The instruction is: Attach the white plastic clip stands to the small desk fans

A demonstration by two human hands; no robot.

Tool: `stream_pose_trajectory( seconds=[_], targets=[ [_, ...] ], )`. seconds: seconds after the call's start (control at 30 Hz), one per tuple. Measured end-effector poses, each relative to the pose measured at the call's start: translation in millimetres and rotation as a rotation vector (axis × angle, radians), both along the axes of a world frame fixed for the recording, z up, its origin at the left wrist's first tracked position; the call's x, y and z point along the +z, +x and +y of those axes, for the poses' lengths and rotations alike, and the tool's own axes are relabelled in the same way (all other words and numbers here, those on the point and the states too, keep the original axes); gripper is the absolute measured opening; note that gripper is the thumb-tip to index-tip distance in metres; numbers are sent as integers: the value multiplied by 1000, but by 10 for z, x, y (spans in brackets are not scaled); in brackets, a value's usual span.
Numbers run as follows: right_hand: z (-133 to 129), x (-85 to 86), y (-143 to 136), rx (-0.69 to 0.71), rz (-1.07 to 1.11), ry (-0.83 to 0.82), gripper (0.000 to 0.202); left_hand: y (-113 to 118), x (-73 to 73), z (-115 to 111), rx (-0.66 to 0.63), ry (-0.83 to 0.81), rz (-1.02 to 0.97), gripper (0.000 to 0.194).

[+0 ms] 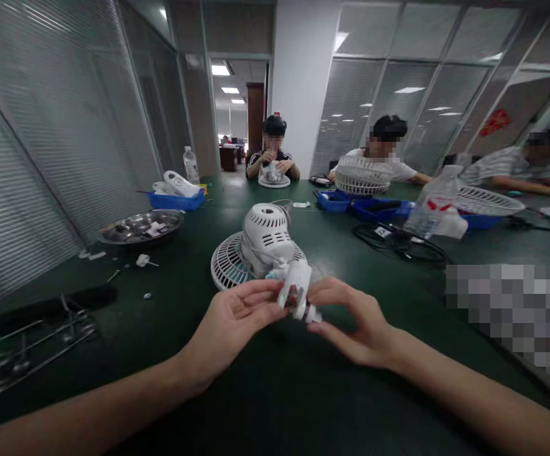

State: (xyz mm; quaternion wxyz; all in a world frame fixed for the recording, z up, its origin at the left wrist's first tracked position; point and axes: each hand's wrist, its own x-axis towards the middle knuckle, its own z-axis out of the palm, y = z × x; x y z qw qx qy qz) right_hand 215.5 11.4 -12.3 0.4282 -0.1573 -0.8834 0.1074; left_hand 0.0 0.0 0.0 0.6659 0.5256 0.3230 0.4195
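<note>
A white fan motor housing point(268, 234) with slotted vents rests on a round white fan grille point(227, 261) on the green table. At its near end is a white forked bracket point(297, 278). My left hand point(237, 316) pinches the bracket's left side between thumb and fingers. On the right, my right hand point(350, 316) has its fingers on the bracket's other side, with a small white piece point(312, 315) between thumb and fingers. A cable point(284, 206) lies behind the housing.
Left are a metal bowl point(142, 228), a blue tray point(177, 200), loose small parts and metal tools point(42, 345). Right are black cables point(398, 244), a plastic bottle point(433, 202), blue trays point(334, 201) and grilles point(362, 176). Three people sit around the table's far and right sides.
</note>
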Motion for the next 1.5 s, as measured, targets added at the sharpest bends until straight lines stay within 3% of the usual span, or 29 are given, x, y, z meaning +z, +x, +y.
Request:
stream_pose_trajectory(
  seconds=[0.33, 0.6, 0.8, 1.0, 1.2, 1.33, 1.5],
  targets=[
    [15, -138, 77, -47, 23, 33, 34, -5, -70, -29, 74, 13, 48, 32],
    [12, -164, 91, -148, -98, 128, 34, 24, -189, -4, -55, -15, -73, 40],
    [-21, -148, 67, -162, -122, 175, 28, 52, -224, -91, -74, 3, 10, 41],
    [-53, -117, 26, -126, -234, 189, 28, 43, -295, 1, -153, -61, 107, 34],
    [-28, -151, 56, -82, -182, 42, 25, -33, -251, 84, -272, -74, 152, 33],
    [-4, -137, 61, -4, -144, -106, 22, -46, -245, 103, -287, -112, 132, 27],
    [-31, -47, 14, 0, -144, -168, 20, -22, -223, 64, -260, -162, 110, 28]
  ],
)
